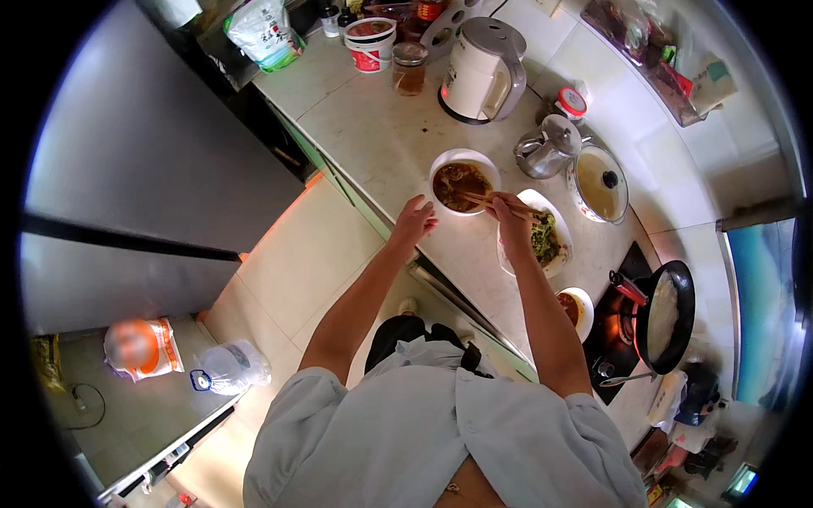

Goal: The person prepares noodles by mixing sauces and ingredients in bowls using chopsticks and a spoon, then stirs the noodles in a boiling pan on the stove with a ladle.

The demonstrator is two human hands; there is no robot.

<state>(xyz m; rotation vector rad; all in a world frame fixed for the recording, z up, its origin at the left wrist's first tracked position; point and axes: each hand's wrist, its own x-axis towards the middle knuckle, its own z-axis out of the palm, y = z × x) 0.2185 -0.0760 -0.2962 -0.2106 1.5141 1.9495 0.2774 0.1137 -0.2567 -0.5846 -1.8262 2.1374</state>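
Observation:
My right hand [510, 219] grips a pair of wooden chopsticks [474, 198], their tips in a white bowl [491, 166] of reddish-brown sauce with solid pieces [452, 182]. Just left of the bowl, my left hand [413, 222] hovers with loosely curled fingers, holding nothing. It looks apart from the rim, near the counter's front edge. Beneath my right hand is a white patterned dish [559, 263] of cooked greens [545, 241], partly hidden by the hand and wrist. Beside my right forearm stands a smaller bowl [587, 317] of red sauce, partly covered by the arm.
A black wok [664, 317] with pale contents sits on the glowing cooktop [613, 336], its red handle [629, 289] toward the counter. Along the wall stand a lidded pot [597, 184], a metal teapot [543, 152] and an electric kettle [479, 76]. A refrigerator [152, 140] is at left.

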